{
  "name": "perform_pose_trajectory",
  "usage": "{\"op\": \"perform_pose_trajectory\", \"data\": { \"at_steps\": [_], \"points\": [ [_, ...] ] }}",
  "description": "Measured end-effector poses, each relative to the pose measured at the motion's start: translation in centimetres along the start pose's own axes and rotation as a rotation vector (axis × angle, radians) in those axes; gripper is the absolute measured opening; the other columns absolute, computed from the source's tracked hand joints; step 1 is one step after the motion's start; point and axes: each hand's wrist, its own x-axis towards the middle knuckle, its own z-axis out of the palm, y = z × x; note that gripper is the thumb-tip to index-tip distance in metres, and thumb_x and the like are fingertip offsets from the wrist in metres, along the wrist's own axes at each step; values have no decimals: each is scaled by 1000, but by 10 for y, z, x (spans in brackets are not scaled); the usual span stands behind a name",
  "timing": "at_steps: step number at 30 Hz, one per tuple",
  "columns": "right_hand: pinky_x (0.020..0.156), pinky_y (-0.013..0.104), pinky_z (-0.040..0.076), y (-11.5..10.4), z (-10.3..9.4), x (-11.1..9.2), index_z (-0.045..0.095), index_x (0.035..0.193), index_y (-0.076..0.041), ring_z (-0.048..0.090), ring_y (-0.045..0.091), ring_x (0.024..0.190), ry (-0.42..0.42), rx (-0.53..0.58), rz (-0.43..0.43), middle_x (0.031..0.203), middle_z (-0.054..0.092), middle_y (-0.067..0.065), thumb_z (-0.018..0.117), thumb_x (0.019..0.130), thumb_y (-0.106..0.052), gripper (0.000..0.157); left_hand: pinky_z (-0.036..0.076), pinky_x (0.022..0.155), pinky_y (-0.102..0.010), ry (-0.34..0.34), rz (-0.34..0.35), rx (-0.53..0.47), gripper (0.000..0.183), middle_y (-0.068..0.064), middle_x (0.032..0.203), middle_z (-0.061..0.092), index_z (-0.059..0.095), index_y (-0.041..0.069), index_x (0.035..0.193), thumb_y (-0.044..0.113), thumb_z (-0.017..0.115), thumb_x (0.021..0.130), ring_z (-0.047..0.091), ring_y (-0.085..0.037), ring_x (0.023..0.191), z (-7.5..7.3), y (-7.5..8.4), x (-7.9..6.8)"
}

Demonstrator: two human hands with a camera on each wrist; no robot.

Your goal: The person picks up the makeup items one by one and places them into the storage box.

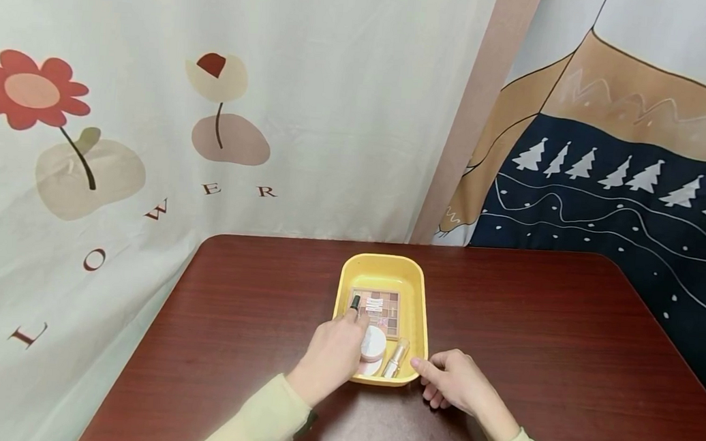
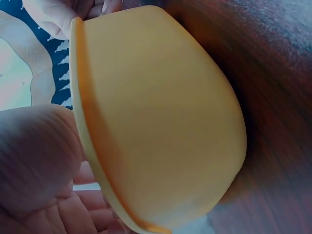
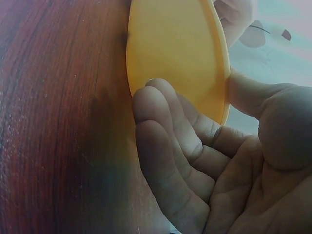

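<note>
A yellow tray (image 1: 424, 307) stands on the table, its outer wall filling much of the left wrist view. Over its left side reaches my left hand (image 1: 332, 349), with a slim black-ended tube (image 1: 355, 302) at the fingertips. Under those fingers lies an eyeshadow palette (image 1: 391, 313). Nearer the front sit a round white compact (image 1: 373, 343), overlapping another pale round piece, and a lipstick tube (image 1: 394, 361) with a clear top. My right hand (image 1: 455, 381) grips the front right of the rim, thumb on top and fingers curled outside, as the right wrist view shows.
The dark red wooden table (image 1: 248, 309) extends to both sides of the tray. Behind it hangs a pale curtain (image 1: 348, 111) with printed flowers and letters. A dark blue cloth (image 1: 575, 202) with white trees hangs at the right.
</note>
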Motion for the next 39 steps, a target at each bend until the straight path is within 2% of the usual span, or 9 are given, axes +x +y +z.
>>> {"op": "perform_pose_trajectory", "data": {
  "at_steps": [3,11,19,23,26,29,32,35,39],
  "points": [
    [50,35,56,0,0,1,67,76,-2,64,16,49,1,-4,-7,60,65,4,65,101,-39,45,56,57,-36,49,23,-10,29,-9,89,65,70,4,102,4,77,73,64,-22,69,0,-3,-2],
    [50,35,56,0,0,2,67,76,-2,63,17,49,32,-12,-19,59,64,3,66,100,-38,43,53,60,-32,172,107,-21,23,-3,81,55,64,6,88,5,78,70,57,-19,71,3,-14,-8],
    [50,31,52,1,0,2,66,71,-7,62,16,49,107,-118,-55,56,62,0,70,97,-40,42,48,69,-32,209,164,-110,21,-2,93,58,65,10,94,9,77,78,56,-21,84,1,-28,-12],
    [53,29,49,1,-4,1,66,70,-11,61,14,50,136,-208,-67,56,62,-2,71,95,-45,43,52,78,-37,202,140,-137,25,-7,107,63,66,8,102,18,77,81,59,-25,93,0,-33,-14],
    [54,29,48,0,-7,1,67,70,-14,59,12,51,149,-256,-81,57,62,-4,72,94,-46,40,53,92,-44,190,109,-152,40,-13,119,65,68,3,117,27,77,87,61,-31,106,-1,-37,-17],
    [54,27,45,-1,-10,1,67,70,-17,56,8,51,165,-297,-105,56,60,-7,74,93,-44,36,49,103,-50,182,76,-165,53,-17,127,63,65,1,128,38,75,92,60,-35,118,-2,-42,-21],
    [53,25,43,1,-13,1,65,70,-21,52,4,50,180,-353,-177,54,56,-12,74,93,-41,32,45,108,-54,166,37,-169,59,-18,136,60,62,3,134,44,72,93,56,-39,128,-3,-48,-26],
    [54,22,43,5,-16,0,65,73,-24,49,-2,53,204,-401,-291,58,55,-18,74,94,-37,27,42,112,-57,140,-4,-165,67,-20,146,55,59,3,141,49,70,94,50,-43,137,-4,-54,-31],
    [58,23,47,12,-21,-3,69,81,-23,52,-3,62,341,-465,-419,69,60,-19,79,91,-31,17,34,118,-59,121,-39,-143,75,-20,155,48,53,3,149,53,66,94,39,-44,147,-4,-62,-37]
  ]
}}
